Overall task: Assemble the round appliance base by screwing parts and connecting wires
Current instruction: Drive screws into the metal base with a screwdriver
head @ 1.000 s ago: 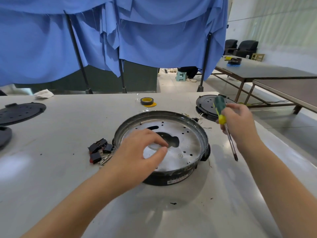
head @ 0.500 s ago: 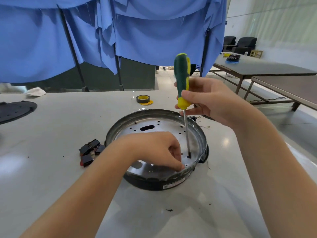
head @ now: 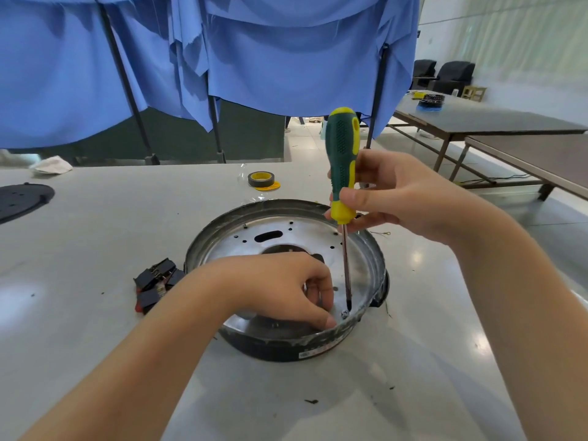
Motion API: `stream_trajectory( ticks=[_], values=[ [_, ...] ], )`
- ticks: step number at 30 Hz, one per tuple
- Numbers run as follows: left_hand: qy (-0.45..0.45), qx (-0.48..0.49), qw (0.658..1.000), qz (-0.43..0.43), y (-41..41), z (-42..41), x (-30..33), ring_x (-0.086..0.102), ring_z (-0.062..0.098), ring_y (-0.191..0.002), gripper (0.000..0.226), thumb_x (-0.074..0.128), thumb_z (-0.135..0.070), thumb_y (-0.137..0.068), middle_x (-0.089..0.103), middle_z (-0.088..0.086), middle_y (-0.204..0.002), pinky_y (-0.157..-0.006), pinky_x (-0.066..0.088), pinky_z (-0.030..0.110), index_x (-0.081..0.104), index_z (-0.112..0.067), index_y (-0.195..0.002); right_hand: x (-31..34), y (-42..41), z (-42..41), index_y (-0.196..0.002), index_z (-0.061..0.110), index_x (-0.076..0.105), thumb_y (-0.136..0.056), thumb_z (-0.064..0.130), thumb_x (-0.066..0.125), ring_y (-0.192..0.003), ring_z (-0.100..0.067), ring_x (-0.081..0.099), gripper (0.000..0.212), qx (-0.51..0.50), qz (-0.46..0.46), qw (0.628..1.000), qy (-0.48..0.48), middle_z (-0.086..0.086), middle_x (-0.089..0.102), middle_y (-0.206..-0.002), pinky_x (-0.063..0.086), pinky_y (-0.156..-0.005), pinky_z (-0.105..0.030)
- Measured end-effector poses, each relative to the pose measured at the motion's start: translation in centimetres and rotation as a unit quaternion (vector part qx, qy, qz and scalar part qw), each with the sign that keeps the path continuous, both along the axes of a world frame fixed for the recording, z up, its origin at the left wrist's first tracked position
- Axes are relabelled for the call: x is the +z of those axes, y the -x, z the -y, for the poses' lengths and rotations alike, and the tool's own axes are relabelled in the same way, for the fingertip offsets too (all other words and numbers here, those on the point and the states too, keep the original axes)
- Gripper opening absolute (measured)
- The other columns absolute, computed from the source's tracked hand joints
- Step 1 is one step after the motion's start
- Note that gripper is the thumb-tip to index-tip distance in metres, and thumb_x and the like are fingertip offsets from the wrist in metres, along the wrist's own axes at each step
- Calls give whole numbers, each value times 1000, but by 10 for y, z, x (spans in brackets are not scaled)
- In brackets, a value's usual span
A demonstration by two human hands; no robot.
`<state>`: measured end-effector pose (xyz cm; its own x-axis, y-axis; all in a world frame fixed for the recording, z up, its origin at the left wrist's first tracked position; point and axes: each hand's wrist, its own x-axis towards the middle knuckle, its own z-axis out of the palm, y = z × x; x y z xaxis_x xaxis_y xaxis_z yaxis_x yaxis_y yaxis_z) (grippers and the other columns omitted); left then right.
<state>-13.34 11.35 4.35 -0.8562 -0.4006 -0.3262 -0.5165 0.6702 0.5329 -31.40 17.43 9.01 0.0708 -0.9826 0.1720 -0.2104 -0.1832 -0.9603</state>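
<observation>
The round appliance base (head: 229, 230), a dark ring with a silver perforated plate inside, sits on the white table. My right hand (head: 404, 198) grips a green and yellow screwdriver (head: 343, 163) held upright, with its tip on a small screw (head: 345, 313) near the plate's front right rim. My left hand (head: 286, 288) reaches into the base with fingers curled, its fingertips beside the screw. Whether they pinch the screw is hidden.
Small black connector parts (head: 156, 281) lie left of the base. A roll of tape (head: 261, 179) sits behind it. A black round cover (head: 22, 198) lies at the far left. Blue cloth hangs behind the table; other tables stand to the right.
My right hand swung the screwdriver from the right side to upright over the plate and set its tip on the screw. My left hand moved from the plate's centre to the front right.
</observation>
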Motion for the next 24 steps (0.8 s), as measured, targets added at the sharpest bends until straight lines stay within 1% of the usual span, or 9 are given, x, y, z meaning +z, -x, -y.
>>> stream_trajectory(
  ticks=[4, 7, 10, 12, 14, 18, 21, 23, 24],
  values=[
    [-4, 1, 1000, 3, 0, 0, 0, 53, 1, -64, 16, 70, -41, -83, 60, -13, -80, -62, 45, 18, 63, -32, -94, 0, 4, 1, -106, 13, 60, -73, 18, 73, -83, -22, 73, 36, -6, 33, 999, 22, 1, 71, -87, 58, -64, -27],
    [-3, -1, 1000, 4, 0, 0, 0, 52, 1, -64, 17, 70, -42, -83, 59, -13, -79, -59, 43, 16, 63, -31, -94, -2, 3, 1, -107, 16, 59, -68, 19, 69, -84, -21, 73, 41, 2, 30, 999, 11, 6, 72, -86, 58, -64, -27],
    [-4, 1, 1000, 0, -1, 0, 0, 52, 2, -63, 18, 71, -42, -82, 59, -12, -79, -55, 43, 14, 63, -30, -94, -3, 2, 1, -109, 17, 58, -67, 18, 68, -85, -21, 73, 42, 14, 24, 1000, 7, 9, 72, -86, 58, -65, -26],
    [-6, -1, 1000, 2, -1, 0, 2, 53, 2, -64, 18, 71, -42, -83, 60, -11, -80, -58, 46, 16, 63, -30, -94, -2, 3, 0, -109, 17, 58, -69, 17, 68, -85, -21, 73, 42, 21, 23, 999, 8, 8, 72, -86, 58, -65, -26],
    [-1, 0, 1000, 8, -2, -1, 3, 55, 4, -70, 18, 68, -44, -84, 62, -10, -85, -65, 48, 20, 64, -31, -96, -1, 4, -2, -109, 15, 58, -68, 16, 69, -84, -22, 73, 42, 27, 25, 999, 12, 8, 72, -84, 58, -65, -26],
    [26, 9, 999, 22, -3, -5, 10, 57, 4, -83, 26, 59, -56, -86, 63, -14, -92, -72, 45, 22, 64, -34, -99, 1, 3, -4, -104, 18, 57, -63, 18, 74, -82, -21, 73, 44, 32, 12, 999, 25, 10, 71, -81, 57, -63, -25],
    [25, 13, 999, 36, -6, -11, 19, 59, 3, -85, 40, 57, -71, -77, 64, -16, -91, -74, 47, 23, 64, -35, -93, 2, 1, -5, -100, 22, 57, -63, 18, 78, -79, -19, 73, 43, 36, -2, 999, 37, 12, 70, -79, 57, -64, -26],
    [27, 0, 998, 54, -10, -17, 24, 60, -2, -79, 45, 66, -75, -66, 64, -18, -88, -69, 48, 18, 62, -37, -90, 2, 0, -6, -98, 24, 57, -65, 17, 80, -75, -16, 72, 41, 43, -14, 998, 45, 13, 69, -77, 57, -65, -27],
    [39, -10, 997, 64, -12, -21, 24, 60, -3, -75, 44, 72, -71, -62, 63, -19, -86, -65, 46, 15, 61, -37, -88, 3, -1, -7, -97, 24, 56, -66, 17, 79, -73, -15, 71, 40, 43, -22, 998, 48, 14, 68, -76, 56, -65, -25]
  ],
)
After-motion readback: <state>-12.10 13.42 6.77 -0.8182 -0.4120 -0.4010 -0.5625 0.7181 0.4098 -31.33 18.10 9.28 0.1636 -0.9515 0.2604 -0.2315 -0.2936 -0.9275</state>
